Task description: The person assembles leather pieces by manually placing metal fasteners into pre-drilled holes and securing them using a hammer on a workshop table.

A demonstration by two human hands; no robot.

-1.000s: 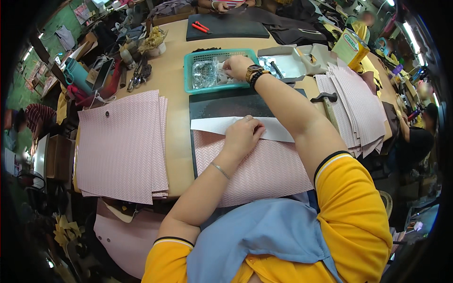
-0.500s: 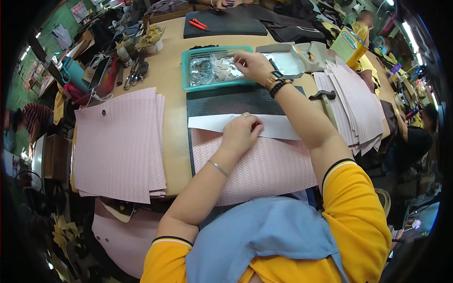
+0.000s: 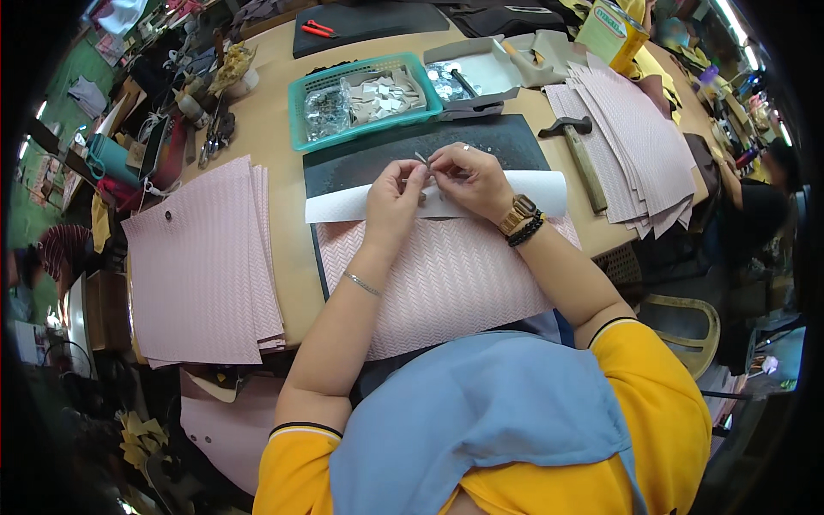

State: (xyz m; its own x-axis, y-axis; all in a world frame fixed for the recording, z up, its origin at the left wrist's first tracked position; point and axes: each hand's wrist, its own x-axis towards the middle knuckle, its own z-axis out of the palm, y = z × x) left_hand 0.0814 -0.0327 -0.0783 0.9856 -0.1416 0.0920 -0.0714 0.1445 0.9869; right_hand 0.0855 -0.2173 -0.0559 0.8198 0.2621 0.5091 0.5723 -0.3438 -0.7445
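Observation:
Over the far end of a pink herringbone-textured sheet (image 3: 455,275), both my hands meet, fingertips close together. My left hand (image 3: 395,199) pinches at a small greyish piece (image 3: 422,160), too small to name. My right hand (image 3: 477,182) has its fingers closed against the same spot; whether it grips that piece or another is hidden. Folded back toward me, the sheet's far edge shows a white underside (image 3: 534,190). Below lies a dark board (image 3: 352,165). Just beyond it stands a teal basket (image 3: 302,142) holding small off-white pieces (image 3: 386,94) and a clear plastic bag (image 3: 328,110) of shiny bits.
Pink sheets lie stacked at the left (image 3: 202,266) and right (image 3: 635,150). A hammer (image 3: 585,167) rests beside the right stack. Behind are an open grey box (image 3: 485,77), a yellow tin (image 3: 611,34) and red-handled cutters (image 3: 319,29) on another dark board (image 3: 373,26).
My right hand has come out of the teal basket toward me and joined my left hand. The left hand has lifted off the white flap to pinch a small piece. The view has shifted slightly.

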